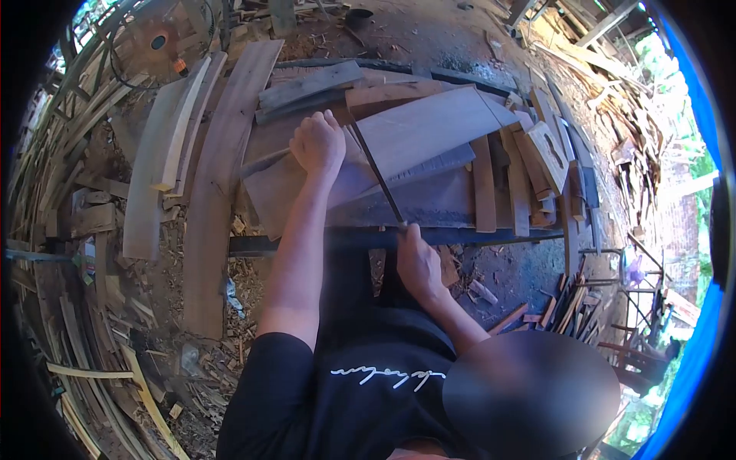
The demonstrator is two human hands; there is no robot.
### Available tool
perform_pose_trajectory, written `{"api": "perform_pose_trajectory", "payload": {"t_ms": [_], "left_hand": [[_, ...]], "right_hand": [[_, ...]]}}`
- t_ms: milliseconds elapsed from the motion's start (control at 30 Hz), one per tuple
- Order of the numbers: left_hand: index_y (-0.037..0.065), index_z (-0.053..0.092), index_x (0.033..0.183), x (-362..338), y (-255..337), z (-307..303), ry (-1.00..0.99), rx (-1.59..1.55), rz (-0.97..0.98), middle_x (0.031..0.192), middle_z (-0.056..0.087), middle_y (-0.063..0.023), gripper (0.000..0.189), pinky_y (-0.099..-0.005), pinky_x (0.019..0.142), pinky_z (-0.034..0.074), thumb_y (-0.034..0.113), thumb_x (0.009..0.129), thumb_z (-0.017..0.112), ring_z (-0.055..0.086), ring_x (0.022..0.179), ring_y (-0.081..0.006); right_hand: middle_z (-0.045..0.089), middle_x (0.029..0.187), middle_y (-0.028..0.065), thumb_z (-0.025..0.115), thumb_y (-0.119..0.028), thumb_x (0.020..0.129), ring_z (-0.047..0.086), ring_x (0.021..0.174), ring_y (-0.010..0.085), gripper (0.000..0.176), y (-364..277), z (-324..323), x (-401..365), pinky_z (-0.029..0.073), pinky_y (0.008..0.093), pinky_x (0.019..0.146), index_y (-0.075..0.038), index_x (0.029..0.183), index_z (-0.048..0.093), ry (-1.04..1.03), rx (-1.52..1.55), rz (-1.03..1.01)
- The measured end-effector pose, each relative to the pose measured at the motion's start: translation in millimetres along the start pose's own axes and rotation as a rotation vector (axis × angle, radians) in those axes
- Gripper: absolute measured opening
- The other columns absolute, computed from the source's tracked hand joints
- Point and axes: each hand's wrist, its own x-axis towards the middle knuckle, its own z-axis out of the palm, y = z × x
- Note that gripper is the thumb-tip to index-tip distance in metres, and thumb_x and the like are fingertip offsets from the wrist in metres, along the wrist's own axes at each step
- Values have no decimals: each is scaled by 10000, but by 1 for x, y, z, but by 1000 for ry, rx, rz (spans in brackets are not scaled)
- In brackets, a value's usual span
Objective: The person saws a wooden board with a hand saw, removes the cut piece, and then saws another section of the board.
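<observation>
My right hand (419,266) is wrapped round the near end of a long, thin dark-bladed tool (378,175). Its blade slants away up and left across a pale wooden board (433,119), and is seen nearly edge-on. Left of the blade, close to its far end, my left hand (318,143) is closed in a fist over the boards; I cannot tell what its fingers hold. Under the pale board lie more planks, among them a greyish wide one (437,199) and a narrow one with a rough edge (433,163).
Long planks (222,176) lean at the left of the low workbench (307,244). Short offcuts (517,180) and a block with a dark curved slot (546,153) crowd its right end. Shavings and scraps cover the ground. A fan (159,41) stands far left.
</observation>
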Motion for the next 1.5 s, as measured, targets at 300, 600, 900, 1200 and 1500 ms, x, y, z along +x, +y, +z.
{"api": "perform_pose_trajectory", "payload": {"t_ms": [300,600,900,1200,1500], "left_hand": [[89,626,863,3,-6,8,-5,-54,28,917,688,-128,267,-471,774,488,308,946,497,659,895,-331],[82,615,884,-3,-1,2,-31,-9,39,915,686,-136,250,-475,791,496,299,938,502,659,906,-333],[83,615,902,-1,-5,4,-78,-18,41,898,684,-136,266,-475,790,498,312,948,488,665,892,-335],[91,631,851,-1,-6,6,-18,-77,20,852,696,-134,280,-461,789,497,356,907,559,675,868,-323],[100,623,895,-2,-1,-2,-103,-78,-3,890,693,-114,242,-469,795,480,327,918,543,663,914,-321]], "right_hand": [[636,714,214,488,-157,957,644,679,426,127,2,16,15,511,534,574,-46,946,427,96,61,-60],[639,708,227,463,-191,982,654,657,416,154,-7,4,17,520,519,552,-48,942,422,71,37,-78],[632,680,204,490,-208,975,650,625,411,180,-1,17,22,527,497,530,-52,924,416,113,32,-97],[632,689,198,499,-218,973,653,621,399,193,-1,19,21,529,490,526,-52,926,413,106,39,-82],[635,704,208,489,-203,972,654,629,404,171,-2,15,20,530,493,537,-52,940,415,98,65,-81]]}}
